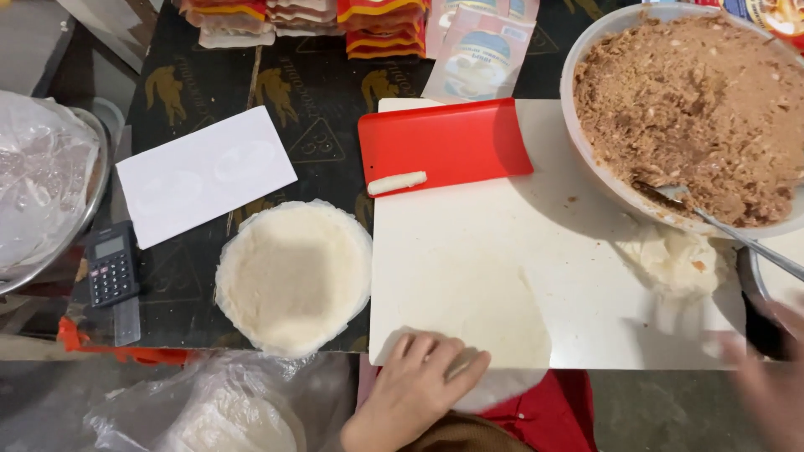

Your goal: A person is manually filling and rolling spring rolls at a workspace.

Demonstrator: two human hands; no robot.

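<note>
**Left hand flat on a wrapper at the board's near edge**

The left hand (419, 381) lies palm down, fingers spread and released, pressing a thin round wrapper (481, 322) spread on the white cutting board (578, 276) toward 6 o'clock. The right hand (770, 385) is a blur at 4 o'clock; its grip cannot be told. A stack of round wrappers (293, 276) sits just left of the board on the dark surface (310, 92). At 12 o'clock a red tray (456, 142) carries one finished roll (396, 182). At 2 o'clock a large bowl (578, 125) holds brown filling (695, 100) with a spoon (712, 222) in it. A calculator (111, 264) lies at 9 o'clock.
</note>
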